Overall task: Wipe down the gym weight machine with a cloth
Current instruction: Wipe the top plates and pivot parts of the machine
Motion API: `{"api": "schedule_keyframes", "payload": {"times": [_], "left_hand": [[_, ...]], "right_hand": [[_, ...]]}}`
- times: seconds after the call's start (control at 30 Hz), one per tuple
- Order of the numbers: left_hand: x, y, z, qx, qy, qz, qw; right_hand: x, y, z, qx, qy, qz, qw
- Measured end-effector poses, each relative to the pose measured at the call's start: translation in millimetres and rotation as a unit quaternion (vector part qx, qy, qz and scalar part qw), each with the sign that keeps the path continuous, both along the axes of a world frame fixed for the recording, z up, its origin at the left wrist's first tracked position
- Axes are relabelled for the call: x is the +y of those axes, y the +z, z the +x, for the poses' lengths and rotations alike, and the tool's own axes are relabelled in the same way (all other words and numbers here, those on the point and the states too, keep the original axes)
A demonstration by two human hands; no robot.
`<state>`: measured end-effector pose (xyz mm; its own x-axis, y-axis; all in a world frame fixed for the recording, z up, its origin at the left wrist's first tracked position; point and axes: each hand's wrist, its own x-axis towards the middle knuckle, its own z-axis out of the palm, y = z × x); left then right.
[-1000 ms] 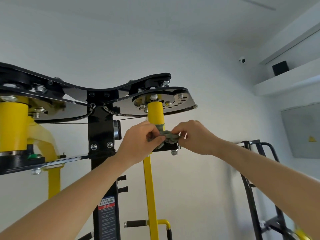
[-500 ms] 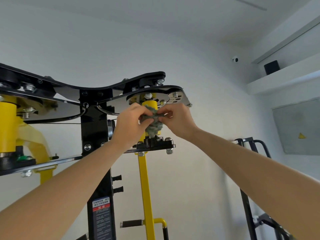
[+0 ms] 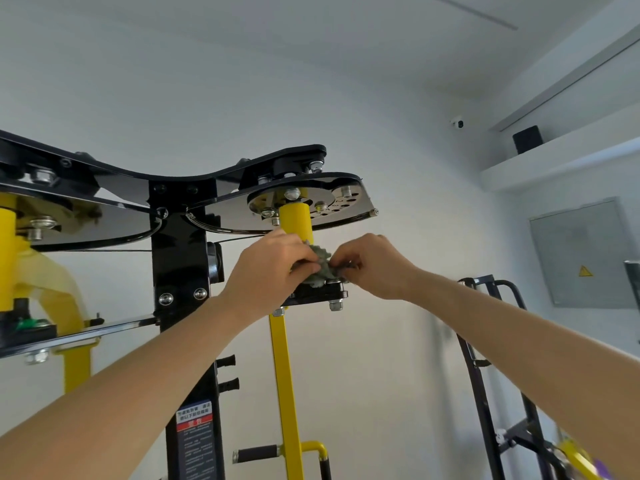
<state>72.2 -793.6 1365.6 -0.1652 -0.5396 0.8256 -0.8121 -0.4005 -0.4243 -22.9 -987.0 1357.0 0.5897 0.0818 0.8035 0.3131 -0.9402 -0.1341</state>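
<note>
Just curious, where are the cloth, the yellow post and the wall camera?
cloth [image 3: 320, 271], head view, its bunched middle.
yellow post [image 3: 295, 220], head view, bare upper part.
wall camera [image 3: 458, 123], head view, its body.

White walls [image 3: 242, 81], high shelf [image 3: 561, 161], grey panel [image 3: 581, 254].

Left hand [image 3: 273, 268] bare, seen just left of yellow post [image 3: 296, 220]; right hand [image 3: 372, 266] bare, just right of post. Left forearm [image 3: 156, 368] and right forearm [image 3: 502, 334] shown uncovered from wrist to frame edge, below post. Knuckle ridges made out on backs of both hands. Upper arms cut off by frame; clothing cannot be told.
</note>
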Motion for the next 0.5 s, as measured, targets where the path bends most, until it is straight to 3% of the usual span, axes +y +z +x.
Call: {"api": "schedule_keyframes", "payload": {"times": [0.1, 0.3, 0.5], "left_hand": [[13.0, -4.2, 1.0, 0.04, -0.007, 0.01, 0.999], [45.4, -5.5, 13.0, 0.105, 0.057, 0.001, 0.993], [78.6, 1.9, 28.7, 0.111, 0.212, 0.014, 0.971]], "right_hand": [[3.6, -5.2, -11.0, -0.019, 0.014, -0.004, 1.0], [35.9, -4.5, -11.1, -0.048, 0.038, -0.115, 0.992], [86.0, 0.9, 18.1, -0.005, -0.065, -0.294, 0.954]]}}
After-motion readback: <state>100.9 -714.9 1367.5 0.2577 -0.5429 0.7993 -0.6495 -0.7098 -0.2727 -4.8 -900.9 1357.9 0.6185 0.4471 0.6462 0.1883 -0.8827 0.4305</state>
